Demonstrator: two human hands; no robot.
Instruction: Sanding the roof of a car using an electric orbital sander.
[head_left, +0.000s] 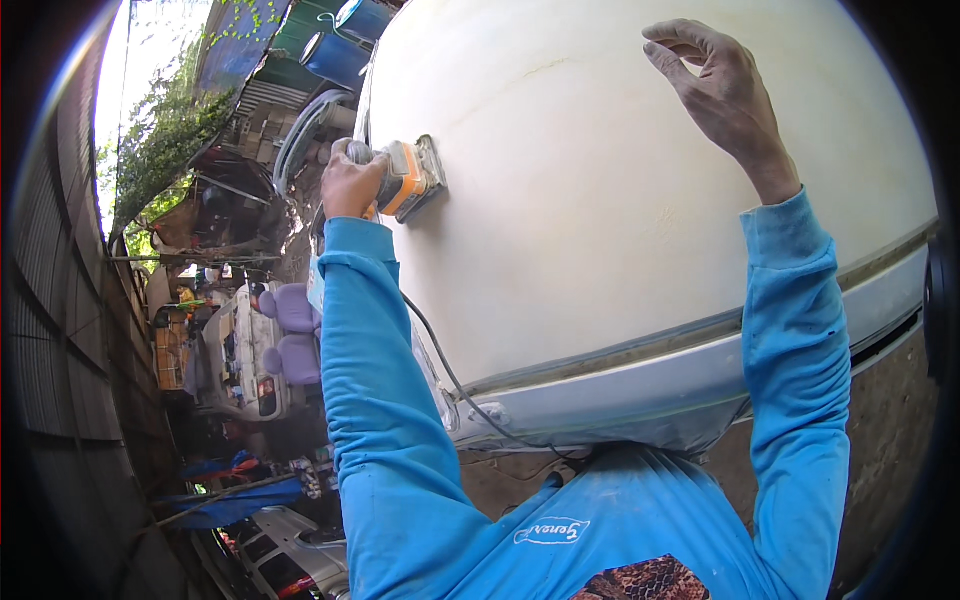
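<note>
My left hand (352, 185) is closed around the grip of an orange and grey electric sander (408, 180). The sander's flat pad faces the pale vehicle roof (560, 230) near its left edge, tilted on its side in this view. From the tool a dark cord (445, 355) runs down past my left forearm toward my waist. Over the far right part of the roof, my right hand (712, 85) hangs with loosely bent fingers and a gap behind the thumb. Nothing shows in it, and dust coats its skin. Whether it touches the roof I cannot tell.
My body is close to the roof's near edge, where a grey channel (640, 345) runs above a light-blue side panel (600, 405). Off to the left are purple seats (295, 330), a white vehicle body (240, 355), blue drums (335, 60) and a corrugated wall (60, 270).
</note>
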